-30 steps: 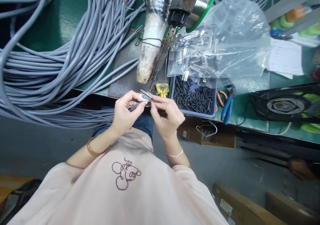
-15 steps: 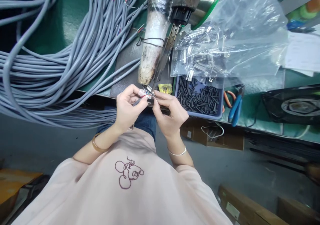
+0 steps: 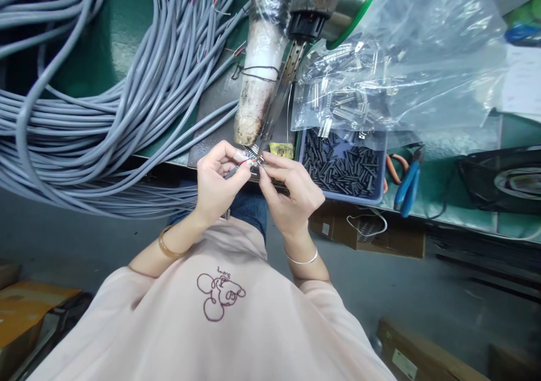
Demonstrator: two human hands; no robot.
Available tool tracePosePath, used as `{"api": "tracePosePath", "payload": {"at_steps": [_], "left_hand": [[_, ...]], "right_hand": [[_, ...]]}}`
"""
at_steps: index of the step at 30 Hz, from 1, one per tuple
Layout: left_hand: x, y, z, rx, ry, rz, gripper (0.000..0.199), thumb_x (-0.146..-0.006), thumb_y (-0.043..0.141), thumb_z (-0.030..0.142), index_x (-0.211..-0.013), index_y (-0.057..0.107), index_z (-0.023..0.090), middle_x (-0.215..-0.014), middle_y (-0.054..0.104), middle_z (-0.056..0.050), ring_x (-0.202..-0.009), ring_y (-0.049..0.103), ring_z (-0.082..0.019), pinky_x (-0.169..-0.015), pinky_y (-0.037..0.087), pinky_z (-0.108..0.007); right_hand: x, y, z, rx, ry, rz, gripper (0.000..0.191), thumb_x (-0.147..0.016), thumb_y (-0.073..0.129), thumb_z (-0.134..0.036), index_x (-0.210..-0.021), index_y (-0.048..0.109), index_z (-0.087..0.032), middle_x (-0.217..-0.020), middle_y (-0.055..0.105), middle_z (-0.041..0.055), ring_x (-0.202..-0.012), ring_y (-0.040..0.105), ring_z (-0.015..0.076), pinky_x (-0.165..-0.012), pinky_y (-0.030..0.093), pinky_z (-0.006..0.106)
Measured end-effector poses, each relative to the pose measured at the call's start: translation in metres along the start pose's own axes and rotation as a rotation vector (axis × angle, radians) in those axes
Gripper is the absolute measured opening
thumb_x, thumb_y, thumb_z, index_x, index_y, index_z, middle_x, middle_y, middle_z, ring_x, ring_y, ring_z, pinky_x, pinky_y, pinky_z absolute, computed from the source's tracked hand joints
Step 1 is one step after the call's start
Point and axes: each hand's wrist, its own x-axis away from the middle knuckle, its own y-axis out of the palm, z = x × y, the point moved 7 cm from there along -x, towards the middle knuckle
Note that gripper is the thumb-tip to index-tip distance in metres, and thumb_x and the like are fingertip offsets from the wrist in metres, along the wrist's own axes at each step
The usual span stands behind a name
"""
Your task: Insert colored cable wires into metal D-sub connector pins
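Note:
My left hand (image 3: 220,184) pinches the end of a grey cable (image 3: 231,172), from which thin coloured wires (image 3: 249,158) fan out. My right hand (image 3: 291,186) is closed at the fingertips on something small and thin beside those wires, too small to name. Just above the fingertips, a metal connector (image 3: 255,149) lies at the tip of a soldering iron (image 3: 281,93). A white, scorched tube (image 3: 253,96) wrapped in plastic ends right over the connector. The yellow sponge (image 3: 281,150) is near my right fingertips.
Grey cables (image 3: 127,110) cover the left of the green table. To the right are a blue tray (image 3: 384,169) of small black pieces, a plastic bag (image 3: 422,60) of metal connectors, blue-handled pliers (image 3: 409,189) and a black fan (image 3: 499,178). A cardboard box (image 3: 397,240) sits below the edge.
The view has shifted slightly, so the tray, bag and pliers appear farther right. Both hands stay at the iron's tip, my right hand's knuckles a little farther right and lower.

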Motion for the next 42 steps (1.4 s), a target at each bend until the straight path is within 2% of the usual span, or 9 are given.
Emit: {"api": "tracePosePath", "payload": {"at_steps": [11, 18, 25, 38, 42], "left_hand": [[0.001, -0.002, -0.003, -0.007, -0.046, -0.016, 0.018, -0.067, 0.073, 0.015, -0.068, 0.055, 0.018, -0.067, 0.061, 0.005, -0.046, 0.044, -0.001, -0.045, 0.039, -0.015], [0.001, -0.001, 0.000, -0.075, 0.010, 0.018, 0.016, -0.067, 0.071, 0.014, -0.067, 0.055, 0.018, -0.064, 0.057, 0.004, -0.053, 0.049, -0.004, -0.049, 0.040, -0.015], [0.001, 0.001, 0.009, -0.120, 0.092, 0.015, 0.014, -0.069, 0.067, 0.013, -0.066, 0.055, 0.019, -0.063, 0.056, 0.005, -0.050, 0.045, -0.004, -0.045, 0.036, -0.015], [-0.001, 0.001, 0.007, -0.084, 0.036, -0.014, 0.016, -0.068, 0.071, 0.014, -0.066, 0.056, 0.018, -0.063, 0.058, 0.004, -0.052, 0.048, -0.004, -0.047, 0.038, -0.015], [-0.002, 0.000, 0.002, -0.075, 0.002, -0.027, 0.018, -0.067, 0.072, 0.014, -0.065, 0.054, 0.019, -0.062, 0.057, 0.005, -0.051, 0.046, -0.004, -0.046, 0.036, -0.015]], "right_hand": [[0.003, 0.001, -0.002, -0.015, -0.036, -0.022, 0.019, -0.090, 0.069, -0.009, -0.083, 0.058, -0.023, -0.100, 0.082, 0.0048, -0.082, 0.080, 0.0143, -0.072, 0.065, 0.024], [0.002, 0.000, 0.002, -0.019, -0.018, -0.009, 0.016, -0.090, 0.070, -0.010, -0.086, 0.062, -0.023, -0.097, 0.082, 0.0024, -0.088, 0.080, 0.0150, -0.076, 0.065, 0.025], [0.000, -0.001, 0.001, -0.030, -0.017, 0.004, 0.018, -0.087, 0.074, -0.008, -0.092, 0.068, -0.025, -0.100, 0.082, 0.0014, -0.089, 0.079, 0.0147, -0.079, 0.065, 0.025], [-0.001, -0.005, -0.005, 0.013, -0.063, 0.014, 0.018, -0.088, 0.072, -0.010, -0.086, 0.061, -0.024, -0.100, 0.083, 0.0033, -0.083, 0.079, 0.0142, -0.073, 0.063, 0.024], [0.002, -0.003, -0.005, 0.055, -0.101, -0.028, 0.019, -0.088, 0.072, -0.010, -0.086, 0.060, -0.025, -0.102, 0.083, 0.0044, -0.082, 0.079, 0.0137, -0.070, 0.062, 0.022]]}}
